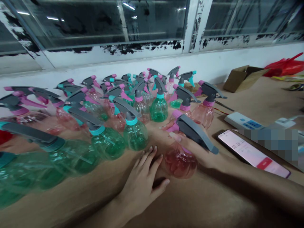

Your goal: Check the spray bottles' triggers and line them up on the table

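A clear pink, ribbed, rounded plastic spray bottle [180, 163] stands upright or nearly so on the brown counter [213, 202], just right of the centre of the frame. Its sprayer head [196, 131] is dark grey with a pink nozzle and trigger, the long grey back slanting down to the right. The right hand [205, 152] is closed around the neck, below the head. The left hand [143, 177] lies open, palm down, on the counter at bottom centre, fingers slightly spread, near the bottle but apart from it.

From the lower left to the upper centre stand many similar bottles. The clear green bottles [136, 136] in front have turquoise collars, and thin pale dip tubes show inside them; whether they hold liquid I cannot tell. The clear pink bottles [203, 114] behind have pink collars. At right lies a lit phone [253, 153]; at upper right, an open cardboard box [242, 79] sits beside a red plastic bag [283, 66].
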`<state>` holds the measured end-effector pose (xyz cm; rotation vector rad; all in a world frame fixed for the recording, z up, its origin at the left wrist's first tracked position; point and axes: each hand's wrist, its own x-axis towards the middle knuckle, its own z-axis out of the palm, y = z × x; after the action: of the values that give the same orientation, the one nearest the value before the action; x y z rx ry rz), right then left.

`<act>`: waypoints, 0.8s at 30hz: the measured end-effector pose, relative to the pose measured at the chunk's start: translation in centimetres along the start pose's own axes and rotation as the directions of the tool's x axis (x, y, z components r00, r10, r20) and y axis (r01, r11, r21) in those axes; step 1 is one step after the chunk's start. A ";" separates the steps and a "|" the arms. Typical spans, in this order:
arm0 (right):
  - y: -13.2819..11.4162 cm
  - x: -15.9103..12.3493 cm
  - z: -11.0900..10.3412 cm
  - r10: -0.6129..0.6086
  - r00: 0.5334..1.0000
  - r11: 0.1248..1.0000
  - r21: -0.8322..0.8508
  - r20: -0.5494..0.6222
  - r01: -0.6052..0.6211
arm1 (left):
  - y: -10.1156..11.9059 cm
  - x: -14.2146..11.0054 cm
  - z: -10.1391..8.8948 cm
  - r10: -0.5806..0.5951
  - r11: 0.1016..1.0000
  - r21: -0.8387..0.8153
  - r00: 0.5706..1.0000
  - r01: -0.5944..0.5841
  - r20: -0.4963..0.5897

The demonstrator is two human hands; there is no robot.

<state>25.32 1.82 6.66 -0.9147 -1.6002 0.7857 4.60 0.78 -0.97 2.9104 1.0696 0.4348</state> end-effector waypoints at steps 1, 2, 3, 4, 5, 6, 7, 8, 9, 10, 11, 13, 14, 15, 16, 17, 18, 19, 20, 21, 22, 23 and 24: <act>0.0 0.0 0.0 0.004 1.000 1.000 -0.003 -0.001 -0.004 | 0.0 0.0 0.0 -0.002 1.000 -0.002 1.000 0.002 0.001; 0.0 0.0 0.0 0.007 1.000 1.000 -0.004 -0.001 -0.007 | 0.0 0.0 0.0 -0.003 1.000 -0.002 1.000 0.003 0.003; -0.1 0.0 0.1 0.007 1.000 1.000 -0.009 0.003 -0.007 | 0.0 -0.1 0.0 -0.004 1.000 -0.002 1.000 0.004 0.003; -0.2 0.0 0.1 0.002 1.000 1.000 -0.012 0.004 -0.002 | 0.0 -0.1 0.0 -0.002 1.000 -0.002 1.000 0.002 0.000; -0.4 0.0 0.0 -0.004 1.000 1.000 -0.014 0.002 0.004 | 0.0 -0.1 0.0 -0.002 1.000 -0.001 1.000 0.002 -0.001; -0.5 0.1 0.0 -0.009 1.000 1.000 -0.022 0.002 0.009 | -0.1 -0.1 0.1 -0.001 1.000 0.001 1.000 0.001 -0.002; -0.6 0.1 0.0 -0.019 1.000 0.999 -0.036 -0.001 0.019 | -0.1 -0.1 0.1 -0.001 1.000 0.005 1.000 0.001 0.000; -0.7 0.1 -0.1 -0.031 1.000 0.998 -0.058 0.000 0.030 | -0.1 -0.1 0.1 0.001 1.000 0.010 1.000 -0.001 0.004; -0.7 0.2 -0.2 -0.044 0.999 0.996 -0.078 0.010 0.044 | -0.1 -0.1 0.0 0.002 1.000 0.016 1.000 -0.002 0.010; -0.6 0.3 -0.2 -0.051 0.998 0.994 -0.100 0.027 0.053 | -0.1 -0.1 0.0 0.001 1.000 0.020 1.000 -0.002 0.014; -0.5 0.3 -0.3 -0.059 0.997 0.990 -0.128 0.042 0.064 | 0.0 0.0 0.0 0.000 1.000 0.023 1.000 -0.001 0.017; -0.2 0.3 -0.4 -0.068 0.997 0.981 -0.180 0.042 0.074 | 0.0 0.0 0.0 -0.003 1.000 0.022 1.000 0.002 0.019; 0.0 0.3 -0.4 -0.067 0.997 0.978 -0.198 0.027 0.071 | -0.1 0.0 0.0 -0.004 1.000 0.019 1.000 0.004 0.019; 0.1 0.2 -0.4 -0.057 0.998 0.975 -0.213 0.006 0.057 | -0.1 0.0 0.0 -0.003 1.000 0.016 1.000 0.003 0.018; 0.2 0.1 -0.4 -0.042 0.999 0.975 -0.219 -0.015 0.038 | -0.1 0.0 0.0 -0.002 1.000 0.011 1.000 0.002 0.015; 0.3 -0.1 -0.4 -0.027 0.999 0.976 -0.215 -0.024 0.022 | -0.1 0.0 0.0 0.000 1.000 0.008 1.000 0.000 0.012; 0.4 -0.2 -0.5 -0.008 1.000 0.978 -0.208 -0.013 0.005 | -0.1 0.0 0.0 0.001 1.000 0.006 1.000 -0.002 0.009; 0.5 -0.3 -0.5 0.003 1.000 0.980 -0.197 0.005 -0.002 | -0.1 0.0 0.0 0.004 1.000 0.006 1.000 -0.004 0.008; 0.6 -0.5 -0.6 0.010 1.000 0.983 -0.182 0.028 -0.005 | 0.0 0.0 0.0 0.004 1.000 0.008 1.000 -0.004 0.010; 0.7 -0.6 -0.6 0.015 0.999 0.986 -0.165 0.043 -0.007 | 0.0 0.0 0.0 0.004 1.000 0.012 1.000 -0.004 0.014; 0.7 -0.6 -0.6 0.019 0.999 0.989 -0.149 0.044 -0.013 | 0.0 0.0 -0.1 0.002 1.000 0.017 1.000 -0.003 0.022; 0.8 -0.6 -0.6 0.029 0.999 0.990 -0.141 0.028 -0.025 | 0.0 0.0 -0.1 0.002 1.000 0.022 1.000 -0.003 0.028; 0.8 -0.6 -0.6 0.033 0.999 0.990 -0.136 -0.002 -0.032 | 0.1 0.1 -0.1 0.001 1.000 0.026 0.999 -0.001 0.033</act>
<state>26.10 1.68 5.81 -1.0403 -1.6584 0.7057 4.65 0.76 -0.84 2.9295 1.0776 0.3751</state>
